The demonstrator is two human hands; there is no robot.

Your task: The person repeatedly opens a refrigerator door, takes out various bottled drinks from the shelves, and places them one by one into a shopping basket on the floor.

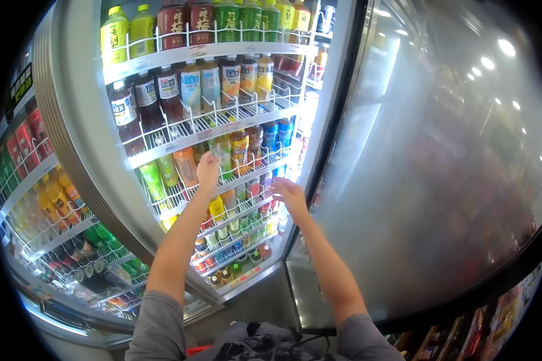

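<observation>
My left hand (208,171) is at the front edge of the third shelf, its fingers closed beside a pale green bottle (223,155); whether they grip it is too small to tell. An orange bottle (185,166) stands just left of that hand. To the right, my right hand (288,194) is in front of the lower right shelves with its fingers apart and nothing visible in it. Yellow-brown bottles (239,150) and blue bottles (270,135) stand on the same shelf, right of my left hand.
The fogged glass door (427,180) stands open on the right. White wire rails (211,129) edge the shelves. A door frame (81,144) separates another drinks cooler (48,192) at the left. Packaged goods (482,325) are at the lower right.
</observation>
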